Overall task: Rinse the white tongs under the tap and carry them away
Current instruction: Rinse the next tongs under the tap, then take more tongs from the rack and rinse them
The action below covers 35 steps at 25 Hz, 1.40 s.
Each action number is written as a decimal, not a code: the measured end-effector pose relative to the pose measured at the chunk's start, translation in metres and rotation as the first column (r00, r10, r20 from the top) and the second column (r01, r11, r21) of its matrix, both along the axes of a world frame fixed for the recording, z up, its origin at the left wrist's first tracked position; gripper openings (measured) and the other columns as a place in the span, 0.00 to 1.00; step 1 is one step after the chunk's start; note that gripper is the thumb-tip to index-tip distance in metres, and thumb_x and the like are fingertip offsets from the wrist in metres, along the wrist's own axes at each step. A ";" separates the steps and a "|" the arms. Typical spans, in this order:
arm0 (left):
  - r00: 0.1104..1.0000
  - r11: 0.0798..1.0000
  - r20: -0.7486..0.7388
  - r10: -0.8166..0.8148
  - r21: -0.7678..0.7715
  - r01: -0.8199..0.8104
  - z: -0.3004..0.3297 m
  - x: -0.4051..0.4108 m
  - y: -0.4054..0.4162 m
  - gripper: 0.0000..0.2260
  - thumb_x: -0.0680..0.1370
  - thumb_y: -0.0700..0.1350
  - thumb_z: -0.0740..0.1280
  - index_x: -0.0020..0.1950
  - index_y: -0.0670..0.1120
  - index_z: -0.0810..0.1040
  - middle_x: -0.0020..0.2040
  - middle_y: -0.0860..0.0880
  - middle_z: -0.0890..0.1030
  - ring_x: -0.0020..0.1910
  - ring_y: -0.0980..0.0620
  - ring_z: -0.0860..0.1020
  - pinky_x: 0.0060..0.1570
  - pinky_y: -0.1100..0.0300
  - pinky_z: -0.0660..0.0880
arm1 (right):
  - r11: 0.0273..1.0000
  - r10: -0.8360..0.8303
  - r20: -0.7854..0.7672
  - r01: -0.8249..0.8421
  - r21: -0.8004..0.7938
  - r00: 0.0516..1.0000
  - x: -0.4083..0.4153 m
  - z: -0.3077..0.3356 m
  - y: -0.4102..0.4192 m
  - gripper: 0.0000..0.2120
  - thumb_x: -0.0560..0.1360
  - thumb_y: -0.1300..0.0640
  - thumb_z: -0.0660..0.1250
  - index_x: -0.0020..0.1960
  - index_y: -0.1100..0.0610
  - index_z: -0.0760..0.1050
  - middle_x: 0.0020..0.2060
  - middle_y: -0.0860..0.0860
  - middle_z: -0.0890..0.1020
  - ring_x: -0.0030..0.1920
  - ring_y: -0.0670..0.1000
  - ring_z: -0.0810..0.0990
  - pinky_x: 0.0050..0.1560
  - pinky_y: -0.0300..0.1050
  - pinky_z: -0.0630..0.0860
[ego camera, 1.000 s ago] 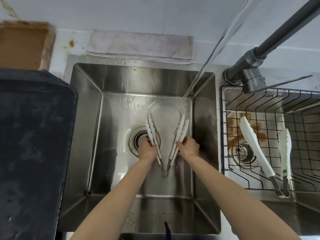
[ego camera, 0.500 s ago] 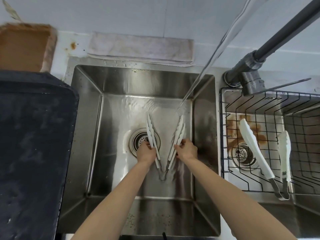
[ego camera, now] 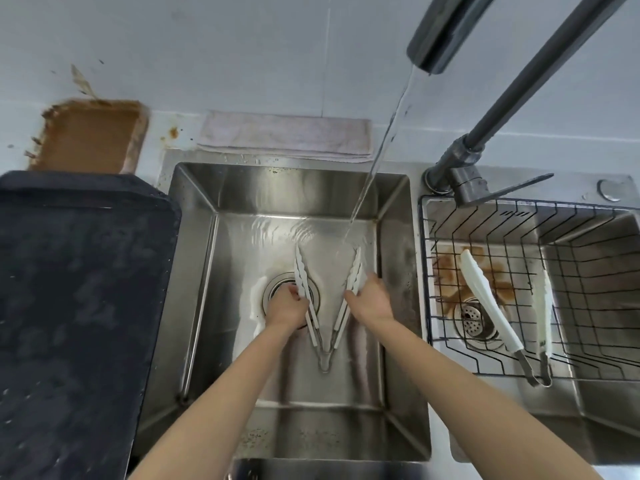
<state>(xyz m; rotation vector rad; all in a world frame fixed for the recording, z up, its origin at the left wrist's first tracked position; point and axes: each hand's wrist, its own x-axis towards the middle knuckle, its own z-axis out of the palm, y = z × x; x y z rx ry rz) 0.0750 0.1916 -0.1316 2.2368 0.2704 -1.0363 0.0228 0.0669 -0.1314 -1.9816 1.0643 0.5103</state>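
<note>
Item: white tongs (ego camera: 323,306), two pairs held together, spread into a V inside the left steel sink (ego camera: 394,271), hinge ends meeting nearest the person, scalloped tips pointing toward the back wall. Left hand (ego camera: 285,308): fingers curled around the left arms of the tongs, directly above the round drain (ego camera: 277,289). Right hand (ego camera: 372,301): closed on the right arms, thumb lying across them. Tap (ego camera: 440,32): dark grey spout at the top of the view, its base fixed between the two basins. Water stream (ego camera: 374,168): falls at a slant from the spout and strikes the sink floor just beyond the right tips of the tongs, sending ripples over the steel. Wire basket (ego camera: 519,271): black, seated in the right-hand basin; it holds a further pair of white tongs (ego camera: 491,303) with the arms apart, hinge toward the person; brown staining shows on the basin floor beneath. Folded cloth (ego camera: 284,136): pale, lying on the ledge behind the left sink. Dark tray (ego camera: 76,306): large, wet-speckled, resting on the counter just left of the sink. Brown tray (ego camera: 90,136): behind the dark one, against the wall, residue along its rim.
</note>
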 end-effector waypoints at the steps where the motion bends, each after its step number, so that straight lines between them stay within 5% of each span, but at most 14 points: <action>1: 0.997 0.998 0.034 -0.066 0.001 0.066 0.007 0.001 -0.001 0.18 0.78 0.41 0.60 0.67 0.40 0.69 0.64 0.43 0.76 0.64 0.45 0.73 0.60 0.59 0.68 | 0.998 0.053 0.024 -0.052 -0.029 0.998 0.000 0.008 0.000 0.28 0.76 0.57 0.62 0.72 0.63 0.58 0.69 0.61 0.66 0.68 0.60 0.67 0.67 0.50 0.67; 8: 0.783 0.823 0.254 -0.568 0.211 0.528 0.074 0.004 -0.014 0.21 0.80 0.46 0.56 0.71 0.42 0.64 0.69 0.40 0.71 0.67 0.41 0.70 0.65 0.51 0.68 | 0.893 0.370 0.083 -0.329 -0.308 0.925 -0.009 0.078 -0.012 0.25 0.77 0.54 0.59 0.72 0.60 0.60 0.70 0.58 0.66 0.71 0.58 0.63 0.67 0.52 0.65; 19: 0.369 0.572 0.461 -0.807 0.455 0.683 0.150 -0.046 -0.079 0.19 0.80 0.46 0.54 0.71 0.43 0.65 0.68 0.42 0.71 0.66 0.41 0.71 0.62 0.49 0.69 | 0.885 0.297 0.173 -0.203 -0.418 0.939 -0.078 0.138 -0.091 0.25 0.76 0.55 0.60 0.72 0.57 0.63 0.70 0.57 0.69 0.70 0.58 0.65 0.69 0.55 0.64; 35: 0.238 0.334 0.271 -0.933 0.405 0.851 0.114 -0.125 -0.195 0.20 0.80 0.45 0.56 0.73 0.46 0.64 0.68 0.41 0.71 0.66 0.40 0.70 0.62 0.46 0.68 | 0.969 0.068 -0.043 -0.076 -0.234 0.997 -0.149 0.088 -0.199 0.23 0.76 0.57 0.61 0.68 0.62 0.62 0.66 0.64 0.67 0.59 0.61 0.74 0.56 0.49 0.73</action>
